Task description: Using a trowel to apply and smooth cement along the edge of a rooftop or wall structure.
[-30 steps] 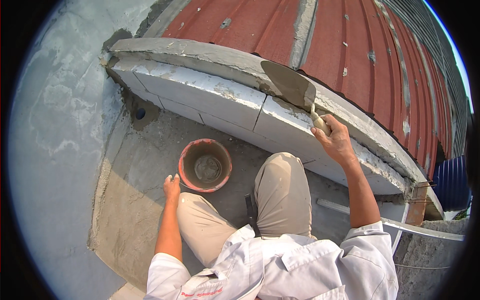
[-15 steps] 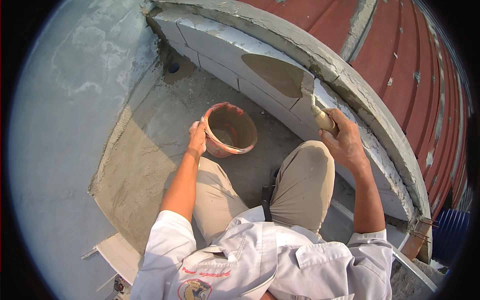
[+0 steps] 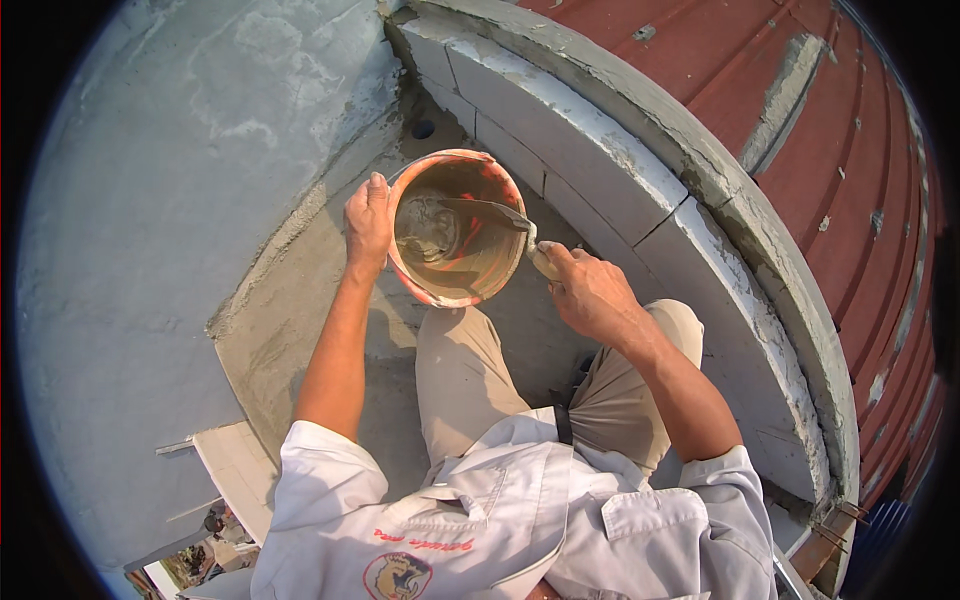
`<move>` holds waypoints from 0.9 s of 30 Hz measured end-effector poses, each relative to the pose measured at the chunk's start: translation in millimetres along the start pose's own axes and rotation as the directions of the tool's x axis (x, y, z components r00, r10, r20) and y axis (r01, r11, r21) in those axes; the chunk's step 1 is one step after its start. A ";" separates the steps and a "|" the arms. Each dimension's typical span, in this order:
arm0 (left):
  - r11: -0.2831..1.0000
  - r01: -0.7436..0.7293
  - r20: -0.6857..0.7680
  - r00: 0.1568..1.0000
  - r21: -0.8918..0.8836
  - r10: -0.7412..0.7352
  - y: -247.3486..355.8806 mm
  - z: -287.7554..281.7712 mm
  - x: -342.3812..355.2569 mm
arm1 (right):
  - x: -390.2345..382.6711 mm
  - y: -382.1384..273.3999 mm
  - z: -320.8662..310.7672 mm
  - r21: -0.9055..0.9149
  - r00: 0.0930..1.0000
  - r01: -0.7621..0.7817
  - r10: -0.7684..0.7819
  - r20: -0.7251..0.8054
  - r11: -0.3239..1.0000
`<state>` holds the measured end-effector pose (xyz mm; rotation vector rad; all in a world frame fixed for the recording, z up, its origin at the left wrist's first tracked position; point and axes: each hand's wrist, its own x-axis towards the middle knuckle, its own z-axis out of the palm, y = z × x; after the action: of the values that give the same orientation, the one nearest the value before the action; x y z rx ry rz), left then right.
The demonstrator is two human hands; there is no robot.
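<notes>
My left hand (image 3: 368,225) is closed on the left rim of an orange bucket (image 3: 500,178), which is tilted so that its mouth faces me. Wet grey mortar (image 3: 425,228) lies inside, and more is smeared on the walls. In my right hand (image 3: 597,295) is the handle of a trowel (image 3: 492,211). Its blade reaches over the right rim into the bucket, above the mortar. The bucket hangs in front of my knees, over the concrete floor (image 3: 300,300). My fingers hide most of the trowel's handle.
A low wall of white blocks (image 3: 590,180) curves along my right, with a rough concrete ledge (image 3: 620,95) behind it. Beyond lies a red metal roof (image 3: 690,50). On my left is a grey plastered surface (image 3: 130,260). A dark round hole (image 3: 423,130) sits in the far corner.
My left hand has raised the bucket and tipped its mouth toward me. The trowel has come left from the block wall into the bucket. The wet patch on the blocks no longer shows.
</notes>
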<state>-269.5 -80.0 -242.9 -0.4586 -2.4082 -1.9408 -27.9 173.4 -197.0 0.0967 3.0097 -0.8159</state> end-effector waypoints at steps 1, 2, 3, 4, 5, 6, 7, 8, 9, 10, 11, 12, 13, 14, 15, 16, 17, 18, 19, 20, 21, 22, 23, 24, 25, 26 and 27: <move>1.000 0.002 -0.005 1.000 0.005 -0.002 -0.4 -2.6 -6.4 | 7.3 -6.1 7.4 -0.047 1.000 0.009 -0.008 0.018 0.999; 0.999 -0.001 0.000 1.000 0.041 0.001 -1.5 -4.7 -15.5 | 12.3 -12.2 14.8 -0.094 0.999 0.017 -0.013 0.037 0.995; 0.997 -0.006 0.003 1.000 0.078 0.005 -2.6 -6.7 -23.1 | 16.1 -19.0 21.9 -0.176 0.999 0.037 -0.032 0.029 0.984; 0.997 -0.004 0.002 1.000 0.083 0.003 -5.7 -7.4 -28.7 | 17.7 -23.1 32.3 -0.171 0.999 0.039 -0.034 0.030 0.984; 0.997 0.003 -0.002 1.000 0.082 -0.002 -9.2 -6.7 -34.0 | 17.2 -25.3 46.7 -0.231 0.998 0.068 -0.068 0.006 0.971; 0.997 0.015 -0.003 1.000 0.080 -0.015 -13.5 -7.0 -41.2 | 12.5 -26.8 62.5 -0.290 0.995 0.092 -0.099 -0.010 0.952; 0.995 -0.014 0.015 1.000 0.100 0.012 -15.1 -7.6 -44.8 | 4.1 -28.9 78.1 -0.371 0.986 0.159 -0.169 0.005 0.915; 0.995 -0.010 0.018 1.000 0.100 0.009 -16.5 -8.5 -47.0 | -10.4 -29.3 93.3 -0.387 0.979 0.203 -0.195 0.061 0.900; 0.998 0.029 0.003 1.000 0.063 -0.030 -18.0 -13.8 -51.5 | -24.8 -34.3 96.3 -0.380 0.968 0.247 -0.206 0.146 0.892; 0.997 0.071 -0.007 0.997 0.020 -0.070 -19.7 -14.2 -54.1 | -33.9 -34.3 93.4 -0.373 0.950 0.286 -0.210 0.231 0.883; 0.997 0.080 -0.007 0.997 0.018 -0.080 -21.3 -15.1 -56.1 | -37.0 -31.7 87.9 -0.370 0.948 0.286 -0.207 0.240 0.884; 0.994 0.111 0.003 0.994 -0.009 -0.111 -17.0 -16.2 -57.4 | -40.6 -30.1 79.4 -0.325 0.947 0.275 -0.196 0.254 0.905; 0.989 0.141 0.014 0.990 -0.035 -0.140 -12.7 -16.6 -58.8 | -42.2 -29.9 73.2 -0.279 0.945 0.261 -0.187 0.267 0.924; 0.989 0.145 0.017 0.989 -0.035 -0.144 -9.4 -14.4 -59.9 | -38.6 -31.8 69.1 -0.277 0.945 0.259 -0.183 0.270 0.925; 0.995 0.102 0.027 0.994 0.000 -0.102 -6.4 -9.8 -59.0 | -30.4 -34.2 65.1 -0.280 0.970 0.192 -0.139 0.198 0.941; 0.998 0.058 0.038 0.997 0.035 -0.060 -3.5 -5.0 -59.3 | -24.1 -35.9 63.5 -0.278 0.988 0.125 -0.093 0.126 0.952; 0.998 0.059 0.042 0.997 0.036 -0.060 -0.7 0.0 -61.8 | -21.1 -34.4 69.1 -0.330 0.993 0.117 -0.109 0.044 0.937; 0.993 0.017 0.052 0.998 0.117 -0.023 0.5 3.7 -63.9 | -22.2 -32.8 74.8 -0.328 0.993 0.116 -0.108 0.043 0.938; 0.980 -0.026 0.065 0.998 0.198 0.013 1.1 5.3 -65.2 | -25.5 -31.4 79.6 -0.415 0.982 0.183 -0.149 0.113 0.891; 0.979 -0.025 0.068 0.998 0.200 0.012 0.3 5.6 -64.6 | -30.0 -29.3 83.2 -0.493 0.965 0.253 -0.183 0.186 0.833; 0.987 -0.004 0.037 0.999 0.162 -0.002 0.1 6.6 -65.1 | -36.8 -29.1 77.9 -0.476 0.947 0.320 -0.286 0.144 0.820; 0.992 0.016 0.007 1.000 0.123 -0.017 -0.3 7.0 -66.6 | -38.0 -31.0 75.1 -0.471 0.948 0.318 -0.282 0.147 0.823; 0.992 0.053 0.021 0.998 0.112 -0.056 -0.4 3.9 -68.3 | -37.2 -32.3 71.4 -0.446 0.956 0.294 -0.259 0.139 0.845; 0.992 0.056 0.028 0.998 0.112 -0.059 6.3 7.3 -68.9 | -34.9 -33.6 64.4 -0.423 0.964 0.264 -0.231 0.130 0.867; 0.982 0.005 0.038 0.999 0.189 -0.013 12.8 11.4 -70.6 | -29.6 -35.1 59.9 -0.419 0.965 0.262 -0.227 0.132 0.869; 0.963 -0.046 0.052 0.998 0.264 0.033 18.3 16.2 -72.7 | -22.0 -36.4 56.2 -0.484 0.973 0.228 -0.222 0.071 0.845; 0.946 -0.109 0.076 0.993 0.307 0.090 20.9 22.1 -74.2 | -15.2 -37.0 54.4 -0.547 0.976 0.185 -0.216 0.009 0.817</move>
<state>-189.9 -71.0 -242.4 -0.6175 -2.6065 -1.4911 -14.9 113.2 -224.8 -0.2184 3.2016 0.0787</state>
